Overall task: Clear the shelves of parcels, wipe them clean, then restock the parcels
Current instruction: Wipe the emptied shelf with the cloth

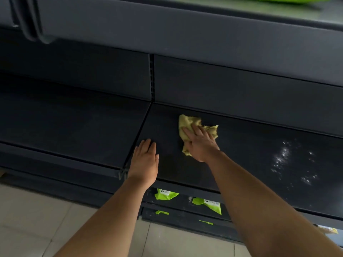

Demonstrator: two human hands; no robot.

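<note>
Parcels (167, 194) off this shelf (241, 141) yet?
Yes, its top carries none; green ones lie on the lower shelves under its front edge
And the wiping?
About midway, I judge. The right hand (198, 143) presses the yellow cloth (187, 123) down with flat, spread fingers, near the left end toward the back edge. The left hand (145, 162) rests flat and released at the front left corner. White specks (284, 158) toward the right end are not yet wiped, and restocking is not begun

Right hand (199, 145) presses yellow cloth (187, 123) on dark shelf (250, 145) — left hand (145, 160) flat
</note>
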